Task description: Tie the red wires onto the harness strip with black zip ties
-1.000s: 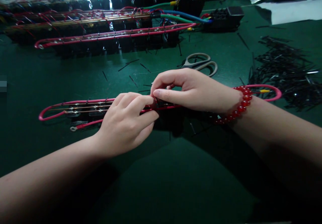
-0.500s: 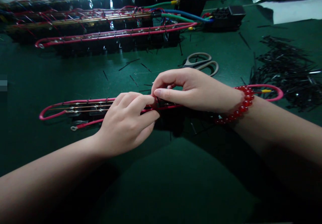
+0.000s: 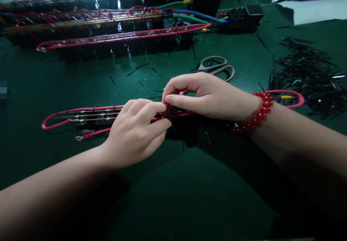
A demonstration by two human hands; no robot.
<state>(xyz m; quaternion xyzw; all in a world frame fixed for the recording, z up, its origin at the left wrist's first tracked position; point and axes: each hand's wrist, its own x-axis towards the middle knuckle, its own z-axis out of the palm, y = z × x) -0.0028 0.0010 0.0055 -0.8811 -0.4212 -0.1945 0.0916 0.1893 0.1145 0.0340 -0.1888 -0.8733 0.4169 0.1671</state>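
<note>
Slight camera shift over last half-second, red-cabled strip (image 3: pixel 93 116), scissors (image 3: pixel 215 69) marginally further left in view

Scissors (image 3: pixel 201 68) lie behind the wired assembly (image 3: pixel 94 116), left of strips (image 3: pixel 309 78).

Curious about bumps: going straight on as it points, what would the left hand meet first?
Likely the fingers of the right hand, just ahead of the left hand; depth between them is unclear.
</note>
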